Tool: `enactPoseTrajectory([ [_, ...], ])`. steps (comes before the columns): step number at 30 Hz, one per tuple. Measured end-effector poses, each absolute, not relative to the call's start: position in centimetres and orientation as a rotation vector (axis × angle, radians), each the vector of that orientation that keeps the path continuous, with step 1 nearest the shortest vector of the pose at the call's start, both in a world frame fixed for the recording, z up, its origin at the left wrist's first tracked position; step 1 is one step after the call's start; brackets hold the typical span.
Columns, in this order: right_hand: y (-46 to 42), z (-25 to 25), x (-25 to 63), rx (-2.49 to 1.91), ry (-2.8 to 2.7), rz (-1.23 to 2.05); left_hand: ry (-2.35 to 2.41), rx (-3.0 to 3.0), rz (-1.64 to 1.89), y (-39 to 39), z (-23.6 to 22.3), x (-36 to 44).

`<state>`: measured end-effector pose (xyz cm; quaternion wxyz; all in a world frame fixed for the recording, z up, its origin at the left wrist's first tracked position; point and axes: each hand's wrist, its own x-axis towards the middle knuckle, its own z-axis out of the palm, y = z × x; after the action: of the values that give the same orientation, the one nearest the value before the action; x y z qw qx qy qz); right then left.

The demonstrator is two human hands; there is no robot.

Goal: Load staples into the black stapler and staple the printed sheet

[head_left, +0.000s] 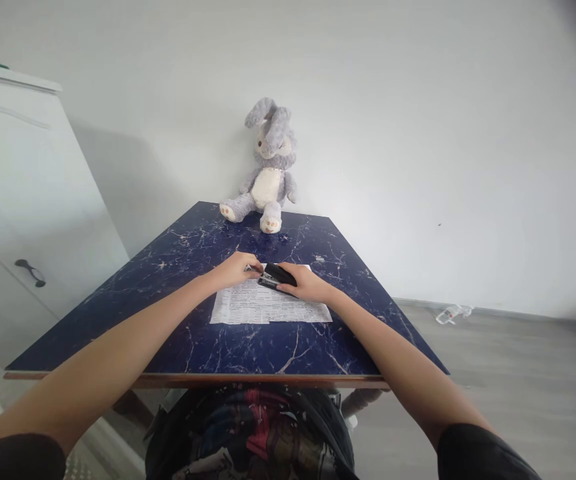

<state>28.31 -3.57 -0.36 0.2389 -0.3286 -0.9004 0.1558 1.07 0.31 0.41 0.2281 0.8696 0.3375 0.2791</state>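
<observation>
Printed paper sheets (248, 308) lie on a dark blue marble-patterned table (288, 350). A black stapler (279, 272) is over their upper part, its front end pointing left. My right hand (305, 283) is closed around the stapler's body from the right. Just left of the stapler's front end, my left hand (238, 270) is at the upper left of the paper. Its thumb and fingers are drawn together in a pinch; what lies between them is too small to make out.
A grey plush rabbit (268, 180) sits at the table's far end against the white wall. To the left stands a white cabinet (33, 193) with a dark handle. Clear plastic (453, 314) lies on the grey floor at right.
</observation>
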Motion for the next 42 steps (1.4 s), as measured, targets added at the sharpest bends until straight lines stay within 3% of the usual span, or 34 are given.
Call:
enactPoseTrajectory([
  [27,-2.8,0.3,30.6,-1.009,-2.462,0.477,0.858,2.291,0.630,2.1,0.2,-1.3],
  [42,-3.7,-0.4,27.7,-0.752,-2.471,0.609,0.714,2.408,0.718,0.5,-0.4,2.5],
])
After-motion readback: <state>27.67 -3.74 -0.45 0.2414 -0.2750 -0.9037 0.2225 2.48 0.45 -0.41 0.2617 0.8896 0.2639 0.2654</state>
